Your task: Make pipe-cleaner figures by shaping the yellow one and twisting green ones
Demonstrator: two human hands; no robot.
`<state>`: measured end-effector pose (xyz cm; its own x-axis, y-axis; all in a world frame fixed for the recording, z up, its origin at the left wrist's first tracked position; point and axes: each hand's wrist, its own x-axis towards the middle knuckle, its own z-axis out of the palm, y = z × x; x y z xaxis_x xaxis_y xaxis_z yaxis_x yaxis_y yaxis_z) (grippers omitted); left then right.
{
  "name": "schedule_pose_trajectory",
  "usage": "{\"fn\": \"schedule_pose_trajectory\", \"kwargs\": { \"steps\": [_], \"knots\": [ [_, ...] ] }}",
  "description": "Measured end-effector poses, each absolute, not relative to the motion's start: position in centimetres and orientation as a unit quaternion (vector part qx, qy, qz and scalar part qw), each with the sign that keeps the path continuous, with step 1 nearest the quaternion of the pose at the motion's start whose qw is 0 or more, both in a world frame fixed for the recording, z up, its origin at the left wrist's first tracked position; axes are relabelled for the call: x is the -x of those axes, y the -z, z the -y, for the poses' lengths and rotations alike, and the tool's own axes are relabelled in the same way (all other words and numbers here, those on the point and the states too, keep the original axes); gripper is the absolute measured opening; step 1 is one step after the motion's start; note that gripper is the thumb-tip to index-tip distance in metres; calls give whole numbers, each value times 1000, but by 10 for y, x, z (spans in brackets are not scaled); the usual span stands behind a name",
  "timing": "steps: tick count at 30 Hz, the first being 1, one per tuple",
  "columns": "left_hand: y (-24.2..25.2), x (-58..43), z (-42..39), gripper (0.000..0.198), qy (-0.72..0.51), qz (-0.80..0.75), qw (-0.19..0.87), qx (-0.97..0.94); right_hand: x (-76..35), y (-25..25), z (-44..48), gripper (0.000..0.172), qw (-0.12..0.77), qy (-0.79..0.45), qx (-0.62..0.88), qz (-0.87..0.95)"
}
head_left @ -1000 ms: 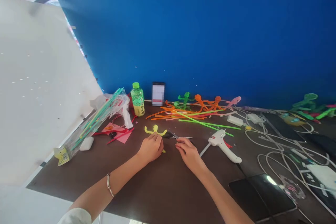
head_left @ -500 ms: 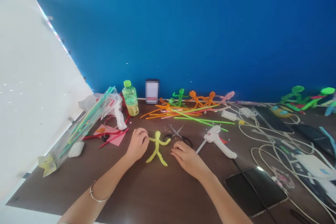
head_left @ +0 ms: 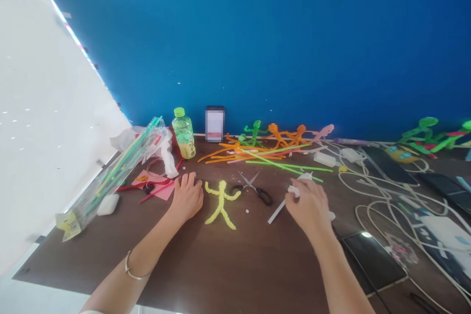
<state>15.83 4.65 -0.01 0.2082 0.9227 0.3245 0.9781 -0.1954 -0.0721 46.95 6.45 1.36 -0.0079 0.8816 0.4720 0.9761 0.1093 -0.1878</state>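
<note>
From here I can see my left hand (head_left: 187, 197) lying flat on the brown table (head_left: 235, 274), with the fingers spread out. It is not holding anything. My right hand (head_left: 307, 203) is curled shut around a white glue gun (head_left: 304, 176), so most of the gun is hidden. Only a white tip sticks out at the top, and a long thin glue stick (head_left: 275, 212) pokes out to the left and down to the table.

A little yellow fuzzy stick man (head_left: 220, 203) lies flat on the table between my hands. He is just beside my left hand and does not look like he is touching it. The scissors (head_left: 253, 189) with black handles lie closed past his arm, near my right hand.

Over on the left are pink paper (head_left: 150, 184) with red strips on it, a clear bag of long sticks (head_left: 121, 176), and a small white case (head_left: 108, 204). Farther back stand a green bottle (head_left: 183, 133) and a phone (head_left: 214, 124) with a blurry screen. Next to them is a messy pile of orange and green fuzzy sticks (head_left: 257, 154), with more little stick men in green, orange and pink. White cords (head_left: 382, 196) curl around on the right, and a blue wall (head_left: 235, 34) stands behind it all.
</note>
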Motion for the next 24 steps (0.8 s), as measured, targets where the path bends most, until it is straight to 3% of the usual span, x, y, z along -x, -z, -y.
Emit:
{"fn": "schedule_pose_trajectory", "kwargs": {
  "steps": [4,7,12,15,20,24],
  "knots": [
    [-2,-159,-47,19,102,642,135,748,-496,-6,-65,39,99,93,779,612],
    [-8,-164,-45,22,121,667,131,723,-507,5,-68,37,68,51,788,610],
    [-8,-190,-35,34,145,650,84,741,-515,12,-75,30,90,33,789,607],
    [-3,-205,-33,40,114,676,-2,728,-510,5,-76,32,104,33,796,595],
    [-3,-209,-33,21,122,702,-114,692,-489,-20,-70,40,54,-2,826,562],
    [-5,-202,-32,13,267,668,-198,665,-479,-29,-67,43,146,18,823,549]
  ]
}}
